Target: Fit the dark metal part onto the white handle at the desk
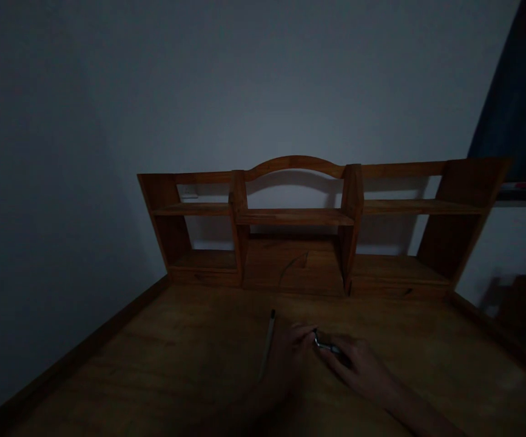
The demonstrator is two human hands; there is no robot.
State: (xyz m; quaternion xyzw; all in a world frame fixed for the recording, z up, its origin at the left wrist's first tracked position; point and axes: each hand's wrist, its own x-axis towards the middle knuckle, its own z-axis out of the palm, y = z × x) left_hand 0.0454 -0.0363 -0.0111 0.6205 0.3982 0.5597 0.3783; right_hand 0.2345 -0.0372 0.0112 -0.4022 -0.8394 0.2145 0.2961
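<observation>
The room is dim. My two hands meet over a wooden desk (162,364). My right hand (360,364) is closed around a small shiny metal object (325,345), whose kind I cannot make out. My left hand (287,358) touches the same object at its left end with the fingertips. A thin pale pen or pencil with a dark tip (267,343) lies on the desk just left of my left hand, pointing away from me.
A wooden desktop shelf unit (294,215) with an arched top and several compartments stands at the back of the desk against a pale wall. A dark wooden piece of furniture (522,297) is at the right, beyond the desk's edge.
</observation>
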